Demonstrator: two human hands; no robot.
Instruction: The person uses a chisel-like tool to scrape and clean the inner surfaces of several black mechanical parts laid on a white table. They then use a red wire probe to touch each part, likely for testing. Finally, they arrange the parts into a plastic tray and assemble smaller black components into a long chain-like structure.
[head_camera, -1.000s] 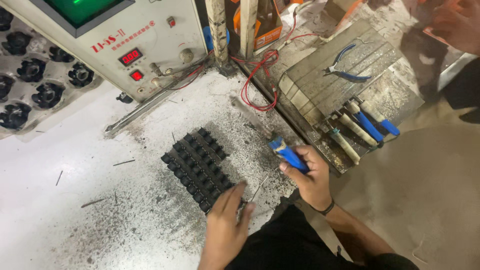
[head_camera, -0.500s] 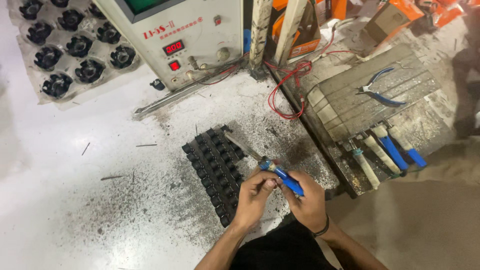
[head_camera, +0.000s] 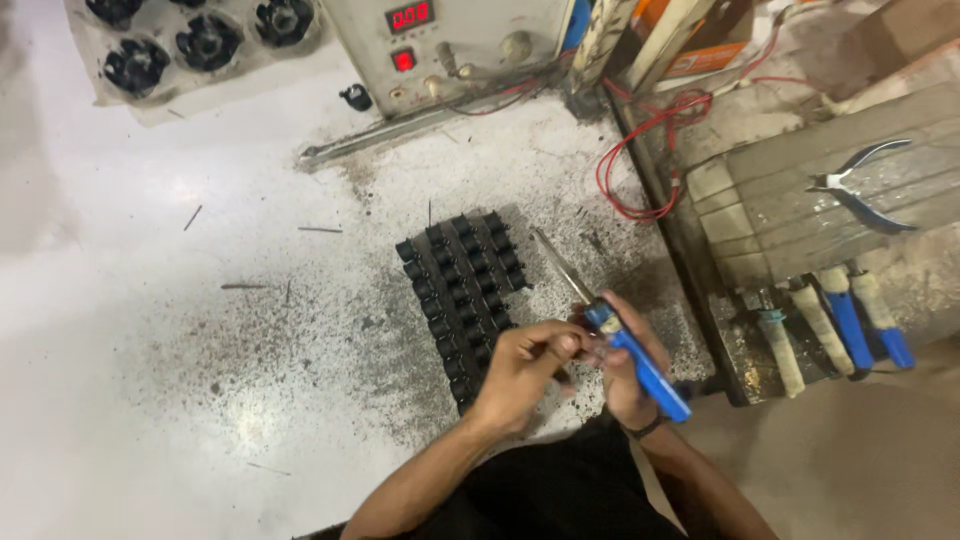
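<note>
Head view shows the right hand (head_camera: 625, 375) gripping a blue-handled soldering iron (head_camera: 640, 362) near the desk's right edge, left hand (head_camera: 525, 365) pinching at its collar; steadying the shaft would help.

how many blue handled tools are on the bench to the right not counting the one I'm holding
2: blue-handled tools and lie side by side at the bench's near edge, beside paler-handled ones. More may lie out of frame.

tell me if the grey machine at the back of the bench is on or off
On. The grey machine shows lit red digits on its small display, and a red lamp glows just below it.
</note>
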